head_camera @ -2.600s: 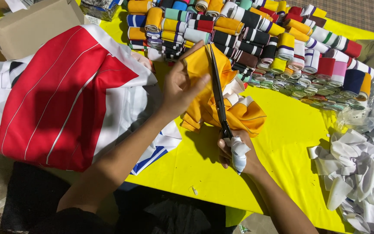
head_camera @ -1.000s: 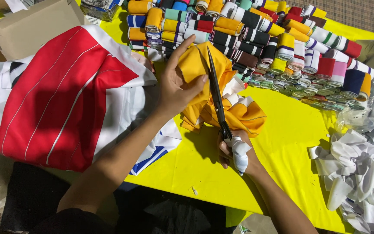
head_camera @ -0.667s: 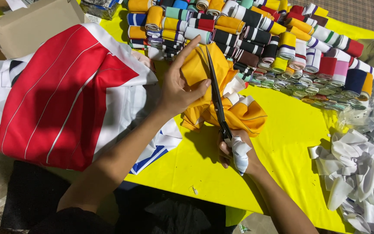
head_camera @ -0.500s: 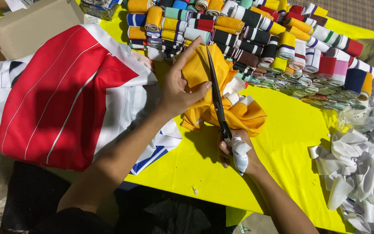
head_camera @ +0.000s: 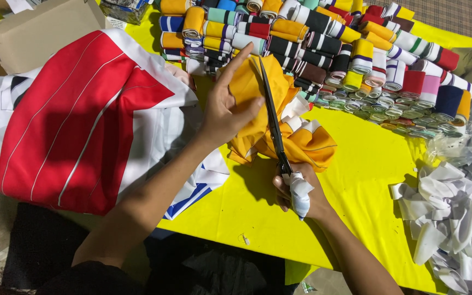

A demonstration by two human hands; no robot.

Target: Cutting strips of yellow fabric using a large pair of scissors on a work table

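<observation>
The left hand [head_camera: 222, 112] lies flat, fingers spread, pinning the orange fabric [head_camera: 288, 134] to the yellow counter [head_camera: 367, 180] so it stays taut. The right hand [head_camera: 299, 191] grips the long scissors [head_camera: 273, 123], blades seemingly nearly closed along the cloth.

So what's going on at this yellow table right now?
A person is cutting orange fabric with long black scissors. The right hand grips the cloth-wrapped handles, blades running up through the fabric, while the left hand presses it flat on the yellow table. A red and white garment lies to the left, rolled striped bands are stacked behind, and white scraps are piled on the right.
</observation>
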